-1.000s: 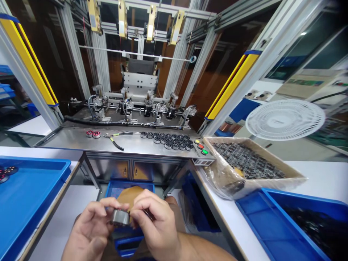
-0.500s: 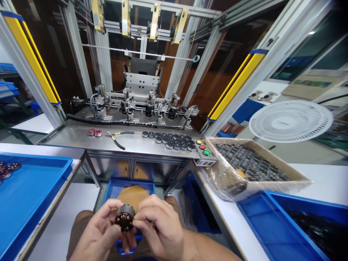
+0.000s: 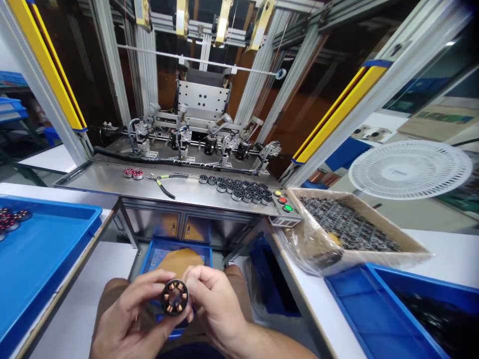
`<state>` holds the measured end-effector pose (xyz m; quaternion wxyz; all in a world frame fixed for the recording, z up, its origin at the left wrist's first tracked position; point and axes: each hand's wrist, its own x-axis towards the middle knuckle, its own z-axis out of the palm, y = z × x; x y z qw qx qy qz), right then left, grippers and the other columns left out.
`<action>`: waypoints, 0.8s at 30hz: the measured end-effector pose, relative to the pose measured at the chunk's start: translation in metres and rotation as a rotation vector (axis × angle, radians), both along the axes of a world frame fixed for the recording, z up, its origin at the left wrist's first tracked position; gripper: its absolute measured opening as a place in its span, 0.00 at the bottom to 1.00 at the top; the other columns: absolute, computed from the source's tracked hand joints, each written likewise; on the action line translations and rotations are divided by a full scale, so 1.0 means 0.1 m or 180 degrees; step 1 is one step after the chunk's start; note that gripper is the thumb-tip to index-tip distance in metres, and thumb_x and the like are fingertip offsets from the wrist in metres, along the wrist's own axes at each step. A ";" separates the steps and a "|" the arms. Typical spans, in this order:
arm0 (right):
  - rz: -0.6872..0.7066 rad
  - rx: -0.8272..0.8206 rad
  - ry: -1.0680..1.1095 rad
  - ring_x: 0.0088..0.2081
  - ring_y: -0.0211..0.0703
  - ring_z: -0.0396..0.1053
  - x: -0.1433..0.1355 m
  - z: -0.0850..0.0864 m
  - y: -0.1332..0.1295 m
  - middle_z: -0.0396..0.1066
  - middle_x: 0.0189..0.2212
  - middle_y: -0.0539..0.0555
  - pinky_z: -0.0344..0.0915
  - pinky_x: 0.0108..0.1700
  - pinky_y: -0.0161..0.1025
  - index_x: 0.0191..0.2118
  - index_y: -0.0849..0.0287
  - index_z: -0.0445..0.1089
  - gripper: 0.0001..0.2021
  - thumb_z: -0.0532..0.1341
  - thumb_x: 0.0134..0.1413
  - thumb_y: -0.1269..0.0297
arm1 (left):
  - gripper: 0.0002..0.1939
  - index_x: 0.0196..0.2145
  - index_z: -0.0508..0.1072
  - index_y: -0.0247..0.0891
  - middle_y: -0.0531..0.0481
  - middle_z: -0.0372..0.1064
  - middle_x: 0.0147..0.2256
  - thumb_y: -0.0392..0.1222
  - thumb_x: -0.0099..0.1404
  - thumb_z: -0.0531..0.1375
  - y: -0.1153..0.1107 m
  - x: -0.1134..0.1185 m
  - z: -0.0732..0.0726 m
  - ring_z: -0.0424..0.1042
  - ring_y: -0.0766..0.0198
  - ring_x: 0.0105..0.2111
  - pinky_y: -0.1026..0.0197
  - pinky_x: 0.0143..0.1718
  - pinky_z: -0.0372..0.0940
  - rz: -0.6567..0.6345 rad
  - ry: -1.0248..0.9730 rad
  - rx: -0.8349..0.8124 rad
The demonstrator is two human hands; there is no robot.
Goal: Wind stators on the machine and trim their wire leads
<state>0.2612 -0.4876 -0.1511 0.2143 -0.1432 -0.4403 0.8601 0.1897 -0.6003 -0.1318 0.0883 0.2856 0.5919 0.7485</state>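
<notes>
Coil ring [image 3: 183, 296] before the bench [image 3: 107, 179]

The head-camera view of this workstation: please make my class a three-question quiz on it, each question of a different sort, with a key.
1. True or false: the left hand holds a round part with its copper coils facing the camera.

2. Which button on the control box is lowest in the picture?
A) yellow
B) red
C) green

3. Fill in the blank: on the metal ledge, a pair of ____ lies between the two red-topped parts and the cluster of black parts.

Key:
1. True
2. C, the green button
3. pliers
</notes>
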 end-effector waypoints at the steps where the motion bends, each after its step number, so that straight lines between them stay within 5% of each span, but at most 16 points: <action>1: 0.0018 -0.0107 -0.0032 0.16 0.28 0.60 -0.01 -0.02 -0.01 0.67 0.18 0.47 0.57 0.18 0.26 0.22 0.62 0.64 0.23 0.71 0.46 0.48 | 0.16 0.35 0.77 0.47 0.52 0.79 0.38 0.35 0.49 0.73 0.00 -0.01 -0.01 0.78 0.57 0.41 0.60 0.46 0.73 0.0008 0.0018 -0.0025; 15: -0.0028 -0.0047 -0.0039 0.16 0.27 0.61 -0.03 -0.03 -0.03 0.68 0.18 0.47 0.58 0.18 0.25 0.22 0.63 0.65 0.22 0.71 0.47 0.50 | 0.18 0.38 0.78 0.48 0.52 0.79 0.40 0.32 0.50 0.72 -0.06 -0.09 -0.10 0.79 0.58 0.42 0.61 0.47 0.74 -0.0090 0.0022 -0.0010; 19: -0.0034 0.0116 -0.0014 0.16 0.28 0.63 -0.02 -0.01 -0.02 0.68 0.19 0.47 0.60 0.19 0.25 0.24 0.62 0.64 0.21 0.69 0.50 0.51 | 0.22 0.43 0.77 0.47 0.49 0.79 0.43 0.26 0.52 0.68 -0.09 -0.15 -0.17 0.79 0.56 0.43 0.61 0.42 0.76 -0.0397 0.0381 0.0150; 22: -0.0061 0.0469 0.0149 0.16 0.29 0.63 -0.01 0.07 0.01 0.67 0.20 0.47 0.59 0.17 0.26 0.26 0.62 0.65 0.17 0.66 0.55 0.54 | 0.24 0.44 0.75 0.46 0.49 0.79 0.43 0.23 0.52 0.67 -0.14 -0.19 -0.19 0.80 0.57 0.43 0.62 0.41 0.76 -0.0552 0.0326 0.0224; 24: -0.0322 0.1181 0.0376 0.18 0.30 0.64 0.00 0.15 0.06 0.67 0.22 0.48 0.62 0.19 0.27 0.26 0.61 0.66 0.14 0.64 0.58 0.59 | 0.24 0.43 0.75 0.48 0.52 0.80 0.41 0.24 0.51 0.69 -0.17 -0.22 -0.18 0.80 0.58 0.42 0.62 0.43 0.76 -0.0672 0.0000 0.0260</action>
